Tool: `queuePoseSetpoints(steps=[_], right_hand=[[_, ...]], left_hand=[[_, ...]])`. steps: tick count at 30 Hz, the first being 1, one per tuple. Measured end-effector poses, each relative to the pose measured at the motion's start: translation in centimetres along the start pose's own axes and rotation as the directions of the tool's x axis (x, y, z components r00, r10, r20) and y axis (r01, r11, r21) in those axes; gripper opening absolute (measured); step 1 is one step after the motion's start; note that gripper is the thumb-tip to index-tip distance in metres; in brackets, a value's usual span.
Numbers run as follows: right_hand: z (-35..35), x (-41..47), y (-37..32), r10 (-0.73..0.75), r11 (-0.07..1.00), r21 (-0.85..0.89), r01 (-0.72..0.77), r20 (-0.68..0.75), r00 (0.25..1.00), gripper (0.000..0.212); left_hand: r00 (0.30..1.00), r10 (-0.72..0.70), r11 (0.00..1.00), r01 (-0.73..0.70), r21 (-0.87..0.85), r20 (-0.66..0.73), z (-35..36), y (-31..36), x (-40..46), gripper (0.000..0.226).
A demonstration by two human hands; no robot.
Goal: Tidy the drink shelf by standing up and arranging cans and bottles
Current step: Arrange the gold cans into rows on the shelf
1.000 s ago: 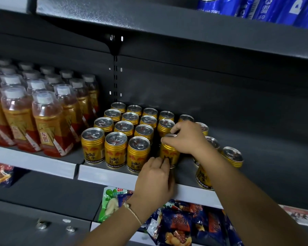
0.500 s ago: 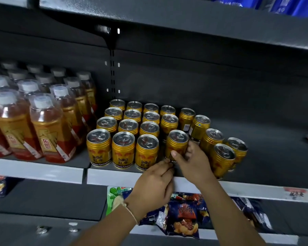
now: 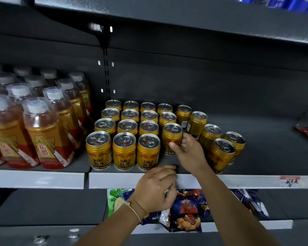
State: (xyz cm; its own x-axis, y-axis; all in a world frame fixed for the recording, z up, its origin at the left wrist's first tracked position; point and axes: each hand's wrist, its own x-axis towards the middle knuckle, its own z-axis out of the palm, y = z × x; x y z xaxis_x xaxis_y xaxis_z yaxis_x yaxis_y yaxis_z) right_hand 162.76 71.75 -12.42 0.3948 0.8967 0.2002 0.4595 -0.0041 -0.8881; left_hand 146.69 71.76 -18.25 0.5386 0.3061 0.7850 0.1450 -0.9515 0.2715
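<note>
Glossy gold metal cans (image 3: pixel 148 151) w/ silvery tops; clear plastic bottles (image 3: pixel 44 134); matt, rough-textured dark shelf (image 3: pixel 265 157); shiny foil snack bags (image 3: pixel 185 213).

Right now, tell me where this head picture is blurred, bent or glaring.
Head view: the bottles at left are soft and smeared; the wide lens bows the shelf edge and upper shelf; bright glints sit on the can tops; the right hand gripping the gold can stays fairly sharp.
</note>
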Motion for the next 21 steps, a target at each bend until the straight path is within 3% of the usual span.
queuePoseSetpoints(steps=[9, 21], right_hand=[[0.6, 0.6, 1.1, -0.032, 0.998, 0.052, 0.033, -0.019, 0.999, 0.054], [0.7, 0.7, 1.8, -0.112, 0.994, 0.007, 0.112, -0.008, 0.994, 0.051]], left_hand=[[1.0, 0.0, 1.0, 0.0, -0.003, 0.0, 0.1, 0.0, -0.1, 0.018], [1.0, -0.021, 1.0, 0.021, -0.023, 0.019, 0.2, 0.1, 0.0, 0.017]])
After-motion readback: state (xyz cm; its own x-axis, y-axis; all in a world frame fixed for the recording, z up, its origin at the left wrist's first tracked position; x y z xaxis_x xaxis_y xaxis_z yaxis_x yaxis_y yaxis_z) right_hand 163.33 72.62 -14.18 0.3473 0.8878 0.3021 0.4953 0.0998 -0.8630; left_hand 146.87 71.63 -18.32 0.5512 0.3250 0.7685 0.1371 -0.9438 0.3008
